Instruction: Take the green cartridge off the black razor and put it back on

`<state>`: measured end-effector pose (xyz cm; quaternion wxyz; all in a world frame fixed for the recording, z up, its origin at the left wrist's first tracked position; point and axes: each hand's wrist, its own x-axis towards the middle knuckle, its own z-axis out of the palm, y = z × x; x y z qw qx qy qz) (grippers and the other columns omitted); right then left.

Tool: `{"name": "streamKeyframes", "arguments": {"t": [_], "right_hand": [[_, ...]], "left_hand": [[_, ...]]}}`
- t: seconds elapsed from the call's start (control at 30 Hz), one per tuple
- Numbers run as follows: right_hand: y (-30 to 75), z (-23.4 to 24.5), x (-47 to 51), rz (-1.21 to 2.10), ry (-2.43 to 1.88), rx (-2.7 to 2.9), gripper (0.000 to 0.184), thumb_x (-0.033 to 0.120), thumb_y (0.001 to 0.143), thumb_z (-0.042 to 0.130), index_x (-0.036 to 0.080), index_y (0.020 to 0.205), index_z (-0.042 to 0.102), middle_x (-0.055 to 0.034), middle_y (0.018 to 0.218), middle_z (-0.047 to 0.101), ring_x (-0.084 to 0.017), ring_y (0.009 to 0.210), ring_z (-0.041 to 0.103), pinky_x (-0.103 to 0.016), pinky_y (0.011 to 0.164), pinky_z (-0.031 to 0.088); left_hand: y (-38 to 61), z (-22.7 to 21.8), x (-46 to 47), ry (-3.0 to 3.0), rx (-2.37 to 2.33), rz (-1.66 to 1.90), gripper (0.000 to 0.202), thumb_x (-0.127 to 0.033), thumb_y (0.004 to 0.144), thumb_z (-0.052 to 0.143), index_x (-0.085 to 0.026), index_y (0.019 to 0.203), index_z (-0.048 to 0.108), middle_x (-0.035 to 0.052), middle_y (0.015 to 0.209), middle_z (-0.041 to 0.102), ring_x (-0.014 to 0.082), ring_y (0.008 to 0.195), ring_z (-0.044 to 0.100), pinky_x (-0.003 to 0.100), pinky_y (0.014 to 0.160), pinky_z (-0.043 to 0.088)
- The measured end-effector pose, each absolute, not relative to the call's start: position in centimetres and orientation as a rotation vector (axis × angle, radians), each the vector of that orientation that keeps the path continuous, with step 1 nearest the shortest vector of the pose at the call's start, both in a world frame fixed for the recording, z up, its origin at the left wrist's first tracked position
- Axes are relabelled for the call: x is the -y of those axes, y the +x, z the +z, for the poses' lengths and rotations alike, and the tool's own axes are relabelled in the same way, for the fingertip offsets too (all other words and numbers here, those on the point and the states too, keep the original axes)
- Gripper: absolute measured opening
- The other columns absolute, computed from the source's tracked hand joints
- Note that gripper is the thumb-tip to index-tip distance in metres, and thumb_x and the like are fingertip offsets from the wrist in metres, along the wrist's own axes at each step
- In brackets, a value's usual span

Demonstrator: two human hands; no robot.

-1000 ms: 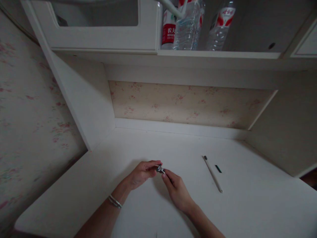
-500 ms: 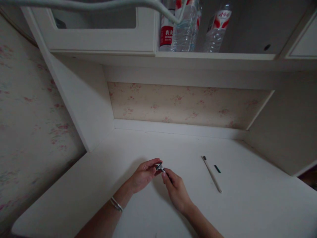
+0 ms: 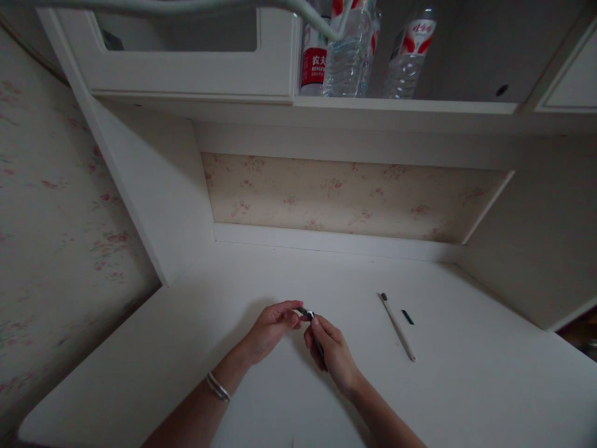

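Both hands are meeting over the middle of the near part of a white desk [image 3: 261, 417], holding one small dark tool [image 3: 311, 316] between them. The left hand [image 3: 272, 330] is pinching narrowly, its thumb and fingertips gripping the far-left end of the tool. The right hand [image 3: 336, 354] is curling around the slim dark handle, its thumb lying near the bright metal part where handle and head are joining. The handle is slanting down toward the near right; the head is too small and too covered by fingers to make out clearly. A pale double bracelet [image 3: 217, 387] is circling the left wrist.

To the right of the hands, well apart from them, a white stick with a dark tip [image 3: 398, 326] is lying on the desk, its dark tip pointing toward the far left. Just beside it, on its right, a short dark strip [image 3: 407, 317] is lying flat.

At the far side, flowered wallpaper [image 3: 336, 193] is showing behind the desk. Above, clear plastic bottles [image 3: 347, 65] with red-and-white labels are standing in a cabinet compartment, to the right of a white cabinet door [image 3: 186, 74]. Across the top left, a pale curved bar [image 3: 186, 7] is passing in front.
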<state>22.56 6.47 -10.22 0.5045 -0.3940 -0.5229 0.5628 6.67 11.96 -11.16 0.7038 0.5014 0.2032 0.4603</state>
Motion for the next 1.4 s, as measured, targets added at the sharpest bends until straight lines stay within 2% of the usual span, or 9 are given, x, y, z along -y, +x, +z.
{"name": "streamKeyframes", "arguments": {"t": [0.17,0.33,0.5,0.7,0.9,1.03,1.17,1.3,1.4], "right_hand": [[22.1,-10.8,-6.7,1.536,-0.826,1.081,0.044,0.058,0.088,0.047,0.014,0.090,0.054,0.0030,0.057,0.051,-0.005,0.028,0.032,-0.018,0.028,0.016],[21.7,-11.5,-7.0,1.597,-0.784,1.003,0.042,0.057,0.087,0.050,0.014,0.083,0.052,0.0005,0.058,0.057,-0.006,0.027,0.037,-0.017,0.027,0.016],[21.5,-12.1,-7.2,1.547,-0.818,1.043,0.047,0.058,0.087,0.048,0.013,0.072,0.052,0.0012,0.053,0.054,-0.005,0.026,0.035,-0.017,0.026,0.017],[21.3,-12.5,-7.3,1.560,-0.824,1.057,0.045,0.058,0.088,0.047,0.015,0.078,0.051,-0.0004,0.060,0.059,-0.006,0.027,0.039,-0.017,0.026,0.020],[21.4,-12.4,-7.3,1.519,-0.931,1.139,0.048,0.062,0.087,0.042,0.015,0.087,0.052,0.0006,0.065,0.057,-0.007,0.032,0.040,-0.018,0.029,0.025],[21.9,-12.4,-7.3,1.286,-1.131,1.378,0.039,0.052,0.087,0.050,0.017,0.106,0.053,0.0037,0.058,0.053,-0.011,0.042,0.047,-0.019,0.039,0.035],[22.9,-12.2,-7.5,0.822,-1.247,1.602,0.027,0.034,0.088,0.051,0.019,0.110,0.057,-0.0040,0.082,0.061,-0.015,0.061,0.058,-0.024,0.054,0.045],[24.7,-11.1,-8.0,0.490,-1.288,1.828,0.029,0.025,0.091,0.046,0.020,0.116,0.058,-0.0069,0.094,0.062,-0.019,0.082,0.060,-0.026,0.074,0.046],[27.0,-10.3,-8.5,0.292,-1.509,1.872,0.033,0.024,0.093,0.042,0.017,0.123,0.053,-0.0088,0.099,0.063,-0.020,0.087,0.060,-0.026,0.078,0.044]], "left_hand": [[7.0,-10.8,-11.7,1.253,-0.600,1.061,0.030,-0.028,0.076,0.071,-0.016,0.102,0.064,0.0072,0.093,0.066,0.0209,0.089,0.061,0.032,0.082,0.043],[7.1,-10.0,-11.4,1.347,-0.673,1.073,0.027,-0.032,0.076,0.070,-0.016,0.097,0.065,0.0060,0.092,0.065,0.0182,0.087,0.060,0.028,0.080,0.045],[7.2,-9.8,-11.3,1.351,-0.701,1.061,0.028,-0.032,0.075,0.071,-0.015,0.096,0.064,0.0071,0.093,0.066,0.0183,0.086,0.061,0.029,0.081,0.046],[7.2,-9.6,-11.2,1.322,-0.697,1.063,0.028,-0.032,0.073,0.072,-0.014,0.092,0.062,0.0065,0.087,0.066,0.0185,0.083,0.061,0.030,0.080,0.047],[7.1,-9.8,-11.4,1.341,-0.752,1.062,0.028,-0.031,0.073,0.071,-0.013,0.092,0.062,0.0068,0.087,0.066,0.0187,0.082,0.061,0.030,0.078,0.047],[7.0,-10.3,-11.8,1.387,-0.811,1.121,0.026,-0.030,0.075,0.068,-0.014,0.096,0.062,0.0072,0.094,0.066,0.0195,0.089,0.059,0.030,0.083,0.044],[6.8,-10.7,-12.1,1.375,-0.872,1.145,0.030,-0.032,0.076,0.068,-0.016,0.100,0.062,0.0070,0.098,0.065,0.0194,0.091,0.057,0.029,0.083,0.042],[7.0,-10.6,-11.7,1.388,-0.858,1.072,0.043,-0.034,0.075,0.068,-0.019,0.113,0.055,0.0057,0.102,0.059,0.0148,0.082,0.055,0.026,0.074,0.043],[7.3,-10.6,-11.5,1.373,-0.859,1.014,0.052,-0.035,0.074,0.068,-0.020,0.121,0.049,0.0050,0.104,0.054,0.0119,0.074,0.052,0.024,0.066,0.042]]}}
